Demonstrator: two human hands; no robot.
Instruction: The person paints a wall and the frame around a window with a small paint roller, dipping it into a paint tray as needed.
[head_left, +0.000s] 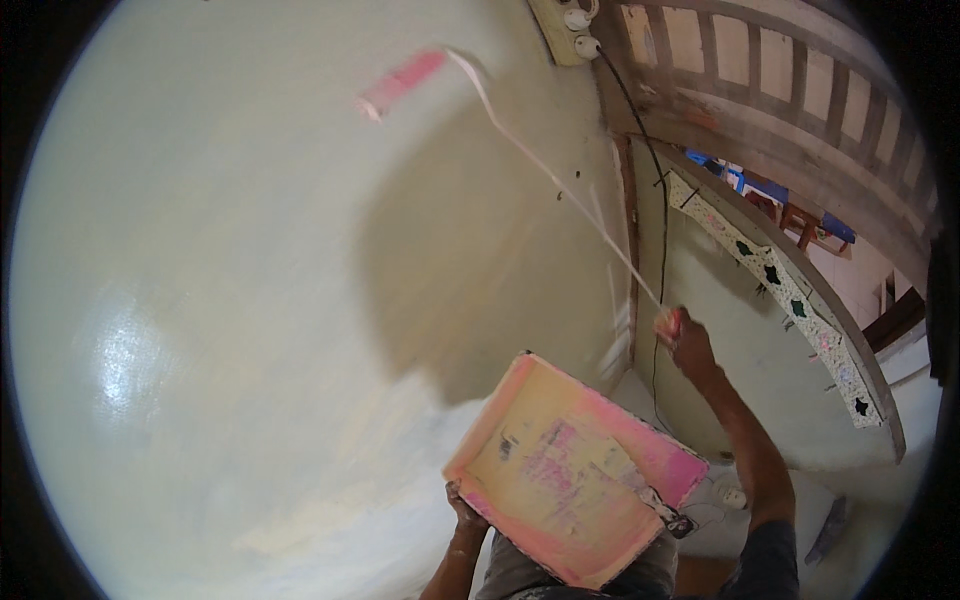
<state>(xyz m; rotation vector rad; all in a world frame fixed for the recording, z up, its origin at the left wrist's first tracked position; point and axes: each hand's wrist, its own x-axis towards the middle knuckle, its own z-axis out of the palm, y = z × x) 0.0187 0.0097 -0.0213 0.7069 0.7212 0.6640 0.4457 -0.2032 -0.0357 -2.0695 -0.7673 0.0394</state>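
Observation:
My right hand [680, 333] is closed round the end of a long-handled paint roller [410, 80], out at arm's length to the right. The thin pale handle rises up and left to the pink roller sleeve, which is at the upper part of the pale wall [240, 250]; whether it touches cannot be made out. My left hand [466, 505] grips the left corner of a paint tray [560, 460] held in front of my body. Pink and yellowish paint smears coat the tray. A dark, paint-stained piece [672, 512] lies at its right edge.
A socket board [565, 30] is fixed at the top, with a black cord [655, 190] hanging down the wall corner. At right is a low wall [730, 370] with a speckled strip [775, 270] of dark cutouts. Behind it stands a slatted wooden structure [780, 60].

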